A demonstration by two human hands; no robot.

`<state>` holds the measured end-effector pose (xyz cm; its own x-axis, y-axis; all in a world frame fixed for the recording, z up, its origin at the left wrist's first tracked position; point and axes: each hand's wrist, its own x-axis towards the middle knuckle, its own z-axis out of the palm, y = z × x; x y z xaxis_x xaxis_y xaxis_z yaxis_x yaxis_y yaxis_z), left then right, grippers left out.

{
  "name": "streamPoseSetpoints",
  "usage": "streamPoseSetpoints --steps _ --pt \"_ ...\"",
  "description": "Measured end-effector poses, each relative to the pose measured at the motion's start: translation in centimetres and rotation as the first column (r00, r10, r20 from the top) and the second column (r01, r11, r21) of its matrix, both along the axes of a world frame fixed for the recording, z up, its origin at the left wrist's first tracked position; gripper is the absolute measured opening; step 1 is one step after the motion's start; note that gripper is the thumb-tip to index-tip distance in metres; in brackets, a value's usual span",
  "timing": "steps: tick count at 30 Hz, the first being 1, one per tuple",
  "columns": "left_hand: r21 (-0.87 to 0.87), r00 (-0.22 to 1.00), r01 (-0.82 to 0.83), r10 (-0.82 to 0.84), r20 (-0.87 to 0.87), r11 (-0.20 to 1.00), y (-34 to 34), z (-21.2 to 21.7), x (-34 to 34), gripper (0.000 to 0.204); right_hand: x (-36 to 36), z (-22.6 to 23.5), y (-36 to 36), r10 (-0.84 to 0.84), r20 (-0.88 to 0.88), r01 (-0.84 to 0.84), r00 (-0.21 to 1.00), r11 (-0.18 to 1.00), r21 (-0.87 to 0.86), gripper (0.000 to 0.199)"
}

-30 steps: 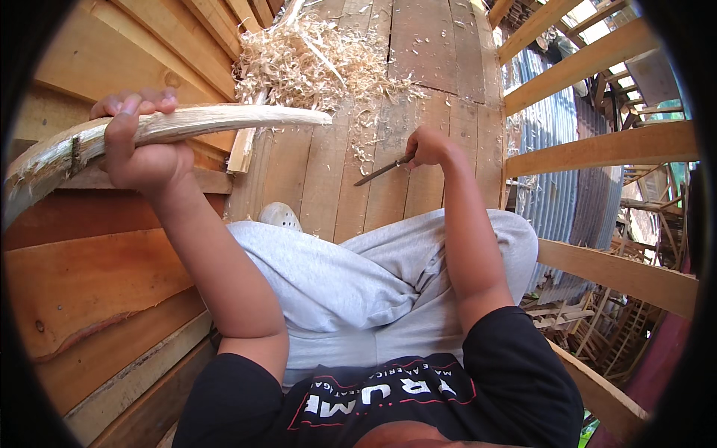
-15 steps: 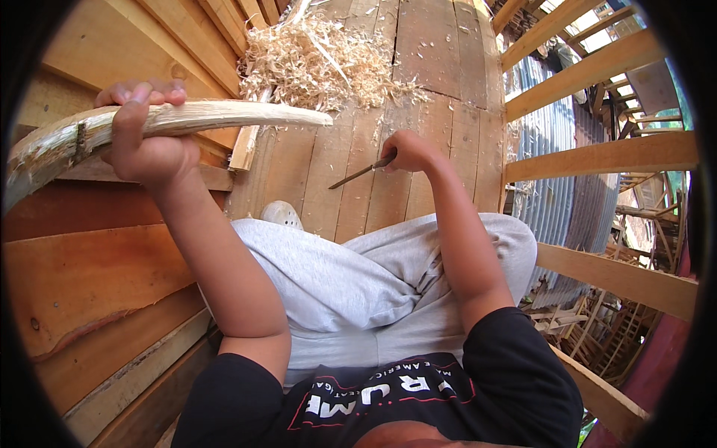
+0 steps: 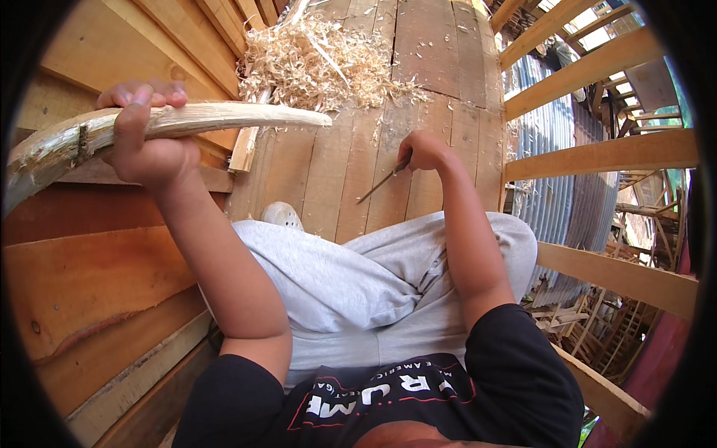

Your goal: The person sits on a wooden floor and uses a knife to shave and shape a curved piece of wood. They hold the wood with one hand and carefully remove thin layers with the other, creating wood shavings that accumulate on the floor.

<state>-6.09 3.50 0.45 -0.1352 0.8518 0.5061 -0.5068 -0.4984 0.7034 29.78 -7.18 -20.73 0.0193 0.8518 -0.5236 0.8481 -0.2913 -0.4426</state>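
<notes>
While your left hand [image 3: 154, 155] stays wrapped around the curved wood [image 3: 231, 116] at upper left of the frame, your right hand [image 3: 426, 151], clenched on the knife [image 3: 378, 185] near upper centre, has shifted rightward, farther from the wood, not cutting it.

Timber space, open on one side

Plank floor [image 3: 426, 48] stretches toward twelve o'clock. A board wall [image 3: 97, 284] rises at nine o'clock; wooden railings [image 3: 605, 155] line three o'clock, with corrugated metal sheeting [image 3: 551, 196] beyond. Bright daylight shows at two o'clock.

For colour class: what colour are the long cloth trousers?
Light grey cloth trousers, best in the head view.
</notes>
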Motion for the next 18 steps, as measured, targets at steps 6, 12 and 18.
streamPoseSetpoints --steps 6,12,18 --pt "0.004 1.000 0.018 -0.018 0.000 1.000 -0.2 -0.1 -0.2 0.012 3.5 0.5 0.5 -0.539 0.033 0.500 0.842 0.801 0.330 0.033" --pt "0.008 1.000 0.019 -0.019 0.001 1.000 0.1 -0.1 -0.2 0.013 4.3 0.3 -1.2 -0.156 0.100 0.156 0.983 0.988 0.013 0.028" --pt "0.009 1.000 0.009 -0.008 -0.019 1.000 -0.2 -0.1 -0.2 0.013 3.6 1.6 0.0 -0.495 -0.001 0.468 0.869 0.822 0.326 0.029"
